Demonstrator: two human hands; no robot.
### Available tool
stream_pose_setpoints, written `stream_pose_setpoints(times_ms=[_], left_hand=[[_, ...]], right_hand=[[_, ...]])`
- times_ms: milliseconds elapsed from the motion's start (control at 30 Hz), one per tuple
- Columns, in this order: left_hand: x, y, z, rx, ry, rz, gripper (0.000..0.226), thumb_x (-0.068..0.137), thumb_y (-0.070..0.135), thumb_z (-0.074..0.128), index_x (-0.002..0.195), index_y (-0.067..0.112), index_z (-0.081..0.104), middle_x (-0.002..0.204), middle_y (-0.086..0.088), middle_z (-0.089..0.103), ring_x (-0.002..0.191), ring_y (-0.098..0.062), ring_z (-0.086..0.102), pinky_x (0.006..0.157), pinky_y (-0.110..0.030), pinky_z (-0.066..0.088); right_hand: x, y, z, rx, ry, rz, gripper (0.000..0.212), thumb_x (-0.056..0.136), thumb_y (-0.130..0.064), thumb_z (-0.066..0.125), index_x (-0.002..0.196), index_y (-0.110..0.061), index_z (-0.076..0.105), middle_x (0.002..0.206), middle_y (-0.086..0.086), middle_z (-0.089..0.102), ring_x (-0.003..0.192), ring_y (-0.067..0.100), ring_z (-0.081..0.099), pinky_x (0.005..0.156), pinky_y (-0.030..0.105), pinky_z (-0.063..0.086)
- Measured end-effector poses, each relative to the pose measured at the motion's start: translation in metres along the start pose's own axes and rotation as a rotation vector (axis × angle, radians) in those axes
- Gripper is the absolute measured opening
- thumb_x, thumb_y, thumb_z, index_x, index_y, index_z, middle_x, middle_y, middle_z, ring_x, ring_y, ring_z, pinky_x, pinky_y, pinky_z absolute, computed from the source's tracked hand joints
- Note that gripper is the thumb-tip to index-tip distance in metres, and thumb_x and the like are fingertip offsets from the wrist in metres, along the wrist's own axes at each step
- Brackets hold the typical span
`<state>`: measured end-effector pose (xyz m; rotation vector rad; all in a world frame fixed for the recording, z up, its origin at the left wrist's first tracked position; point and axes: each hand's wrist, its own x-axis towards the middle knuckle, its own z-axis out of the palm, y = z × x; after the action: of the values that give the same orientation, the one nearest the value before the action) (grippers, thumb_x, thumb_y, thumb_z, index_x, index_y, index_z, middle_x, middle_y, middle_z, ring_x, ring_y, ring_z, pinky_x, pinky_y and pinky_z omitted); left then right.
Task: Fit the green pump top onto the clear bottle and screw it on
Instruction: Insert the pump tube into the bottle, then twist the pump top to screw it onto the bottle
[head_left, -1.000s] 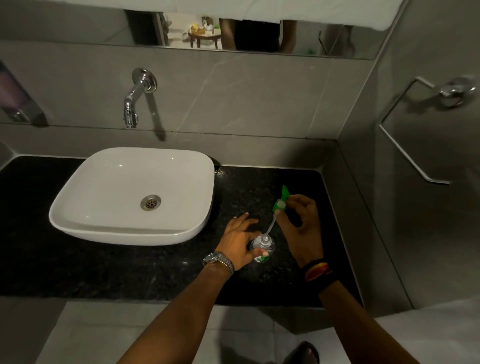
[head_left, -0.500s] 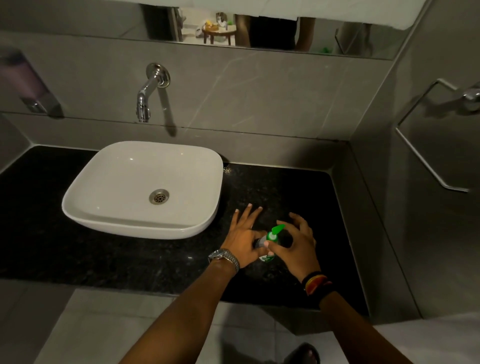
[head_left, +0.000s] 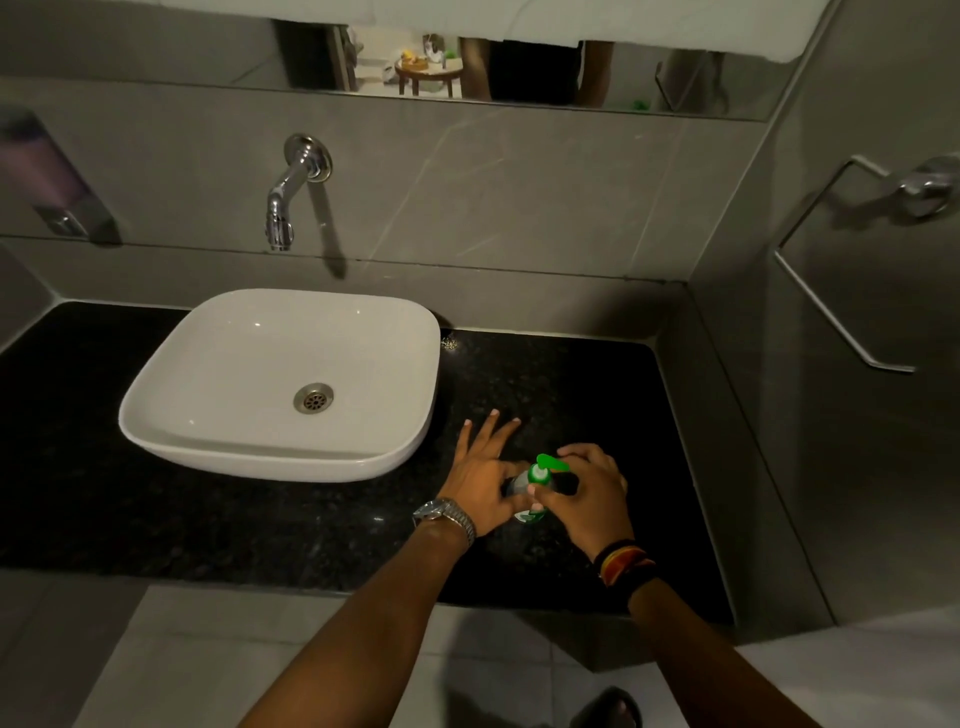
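The clear bottle (head_left: 518, 484) stands upright on the black counter (head_left: 260, 519), right of the basin. The green pump top (head_left: 544, 468) sits on its neck, nozzle pointing right. My left hand (head_left: 483, 480) holds the bottle's left side with thumb and palm, its other fingers spread away. My right hand (head_left: 584, 499) grips the green collar of the pump with thumb and fingertips. Most of the bottle's body is hidden between my hands; a bit of green label shows low down.
A white basin (head_left: 280, 384) sits on the counter to the left, under a chrome wall tap (head_left: 291, 192). The grey side wall with a towel rail (head_left: 841, 270) bounds the counter on the right. A mirror runs along the top.
The pump top, held high with its tube over the bottle neck a second ago, has come down onto the bottle. My right hand now grips its collar; the nozzle has turned rightward.
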<state>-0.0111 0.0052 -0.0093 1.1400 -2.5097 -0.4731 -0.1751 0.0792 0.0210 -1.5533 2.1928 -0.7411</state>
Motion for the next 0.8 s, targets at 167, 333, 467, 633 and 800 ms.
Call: stream_pose_setpoints(times_ms=[167,333,467,633,800], left_hand=[[0.0,0.0,-0.001,0.001,0.001,0.003,0.042,0.082,0.057,0.066,0.111,0.03,0.078,0.165,-0.006,0.03,0.156,-0.031,0.003,0.123,-0.056,-0.009],[0.0,0.002,-0.002,0.016,0.001,0.003,0.045,0.082,0.06,0.061,0.112,0.031,0.077,0.164,-0.007,0.031,0.156,-0.031,0.004,0.122,-0.053,-0.012],[0.0,0.003,-0.002,0.029,0.0,0.012,0.046,0.081,0.062,0.062,0.113,0.031,0.077,0.164,-0.006,0.032,0.156,-0.031,0.004,0.121,-0.052,-0.014],[0.001,0.006,-0.006,0.034,-0.01,-0.008,0.034,0.082,0.051,0.068,0.107,0.031,0.079,0.164,-0.004,0.032,0.157,-0.03,0.003,0.123,-0.06,-0.005],[-0.002,0.004,-0.003,0.023,-0.001,-0.003,0.037,0.082,0.051,0.067,0.111,0.032,0.077,0.163,-0.004,0.032,0.156,-0.03,0.003,0.123,-0.061,-0.004]], right_hand=[[0.006,-0.003,0.0,-0.11,0.021,0.02,0.041,0.066,-0.058,0.075,0.09,-0.025,0.074,0.118,-0.008,0.059,0.118,0.018,0.051,0.106,0.038,0.036],[0.001,0.0,0.003,-0.033,0.003,-0.036,0.04,0.068,-0.051,0.074,0.104,-0.033,0.072,0.135,-0.011,0.052,0.129,0.018,0.045,0.111,0.045,0.035],[0.005,-0.002,-0.003,-0.143,0.044,-0.114,0.031,0.071,-0.053,0.069,0.09,-0.029,0.075,0.121,-0.013,0.057,0.121,0.016,0.047,0.11,0.044,0.033],[0.006,-0.025,-0.002,-0.354,0.035,0.013,0.046,0.067,-0.064,0.068,0.092,-0.025,0.068,0.117,-0.004,0.057,0.121,0.023,0.05,0.114,0.05,0.029],[-0.003,-0.008,-0.003,0.108,-0.087,-0.058,0.054,0.073,-0.04,0.08,0.123,-0.026,0.065,0.145,-0.005,0.045,0.136,0.02,0.039,0.114,0.046,0.038]])
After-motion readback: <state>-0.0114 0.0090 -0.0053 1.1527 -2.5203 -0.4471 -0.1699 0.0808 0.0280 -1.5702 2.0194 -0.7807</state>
